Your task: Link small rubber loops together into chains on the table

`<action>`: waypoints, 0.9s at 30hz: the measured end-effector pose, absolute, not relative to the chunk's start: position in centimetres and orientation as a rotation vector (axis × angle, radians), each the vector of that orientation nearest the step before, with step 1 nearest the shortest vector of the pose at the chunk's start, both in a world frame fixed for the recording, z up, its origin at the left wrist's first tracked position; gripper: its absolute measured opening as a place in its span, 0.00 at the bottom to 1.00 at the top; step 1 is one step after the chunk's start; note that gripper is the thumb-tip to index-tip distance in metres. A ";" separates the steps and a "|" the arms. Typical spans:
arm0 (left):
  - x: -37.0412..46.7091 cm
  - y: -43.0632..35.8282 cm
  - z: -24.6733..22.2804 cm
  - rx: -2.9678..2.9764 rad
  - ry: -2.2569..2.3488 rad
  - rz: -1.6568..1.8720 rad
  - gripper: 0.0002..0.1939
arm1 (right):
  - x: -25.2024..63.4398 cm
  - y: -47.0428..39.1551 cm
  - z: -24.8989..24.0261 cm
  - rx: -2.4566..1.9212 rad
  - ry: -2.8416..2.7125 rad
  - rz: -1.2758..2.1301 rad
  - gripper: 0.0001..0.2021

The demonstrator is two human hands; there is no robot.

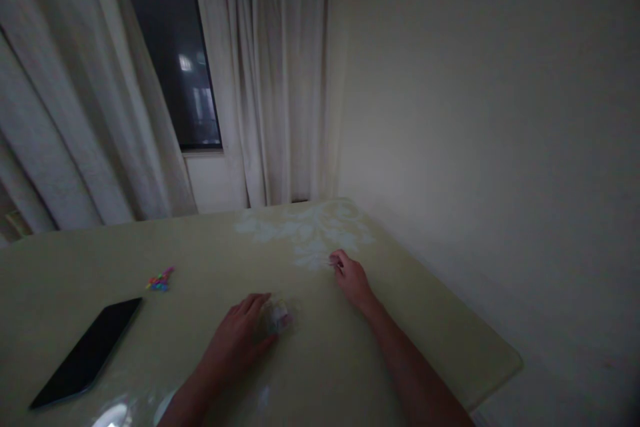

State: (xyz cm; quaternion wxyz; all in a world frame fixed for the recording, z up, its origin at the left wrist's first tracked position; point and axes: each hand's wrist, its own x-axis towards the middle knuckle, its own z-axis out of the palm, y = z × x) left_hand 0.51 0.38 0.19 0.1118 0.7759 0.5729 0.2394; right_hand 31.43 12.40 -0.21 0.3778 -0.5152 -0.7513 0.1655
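On the table top, my left hand (243, 330) is curved round a small clear plastic box (280, 315), its thumb on the near side and its fingers on the far side. Something pale and reddish shows through the box, too blurred to name. My right hand (351, 275) is further forward and to the right, above a pale floral pattern on the table. Its thumb and fingers are pinched together. A thin, light sliver shows at the fingertips, but its kind is too small to tell.
A little pile of brightly coloured small pieces (160, 279) lies left of my hands. Nearer to me rests a flat black tablet (90, 352). The pale green table (430, 320) meets a bare wall (475, 113) on the right; curtains (285, 80) and a dark window stand behind.
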 end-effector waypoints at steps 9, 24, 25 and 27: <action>0.2 0.6 -0.2 2.246 1.780 0.873 0.26 | 31.7 13.0 -1.4 -1.379 -2.043 0.293 0.22; -0.6 1.0 -1.4 2.435 1.777 0.796 0.36 | 30.7 12.3 -1.1 -1.441 -2.173 0.280 0.23; -0.6 0.9 -1.3 2.448 1.758 0.786 0.38 | 30.7 12.2 -1.1 -1.435 -2.173 0.287 0.23; -0.6 0.8 -1.0 2.493 1.710 0.770 0.40 | 30.6 12.2 -1.1 -1.419 -2.172 0.304 0.23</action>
